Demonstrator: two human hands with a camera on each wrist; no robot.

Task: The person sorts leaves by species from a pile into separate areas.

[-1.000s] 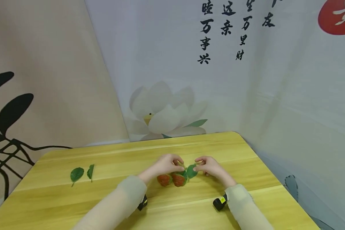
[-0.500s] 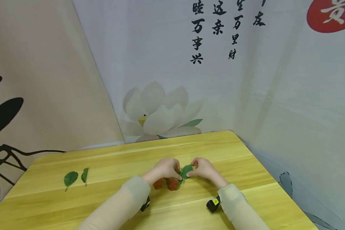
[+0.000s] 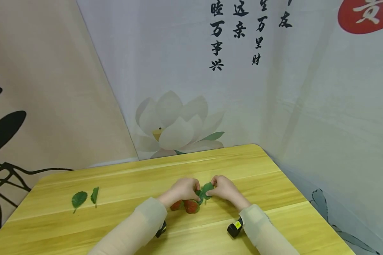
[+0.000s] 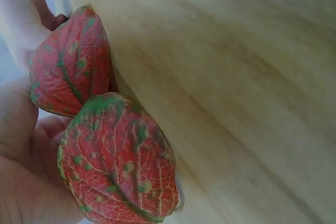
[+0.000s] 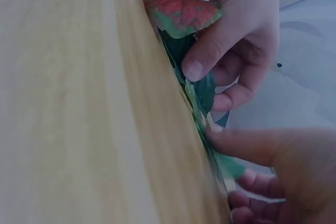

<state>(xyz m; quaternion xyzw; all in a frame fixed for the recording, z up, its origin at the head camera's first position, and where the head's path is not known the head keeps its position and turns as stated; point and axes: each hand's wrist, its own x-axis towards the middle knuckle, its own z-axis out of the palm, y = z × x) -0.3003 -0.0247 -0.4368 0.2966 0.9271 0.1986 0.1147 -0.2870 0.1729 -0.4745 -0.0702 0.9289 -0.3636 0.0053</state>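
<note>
Two red leaves with green mottling, a nearer one (image 3: 191, 206) and one to its left (image 3: 176, 205), lie in a row with green leaves. My left hand (image 3: 186, 188) pinches a dark green leaf (image 5: 203, 92) beside the red ones, thumb on top. Close on the right, my right hand (image 3: 224, 187) holds a green leaf (image 3: 207, 189) between thumb and fingers. In the left wrist view, a large veined red leaf (image 4: 118, 161) hides part of the left fingers. Whether the leaves are joined where they overlap, I cannot tell.
Two loose green leaves, a broad one (image 3: 79, 199) and a narrow one (image 3: 94, 195), lie far left on the yellow wooden table (image 3: 131, 184). A printed cloth (image 3: 182, 71) hangs behind the table. Black cameras sit at both wrists, the right one (image 3: 234, 228) near the tabletop.
The head view has shifted slightly right. My hands have drawn closer together, and the left fingers have come down onto the dark green leaf. The loose leaves have stayed put.
</note>
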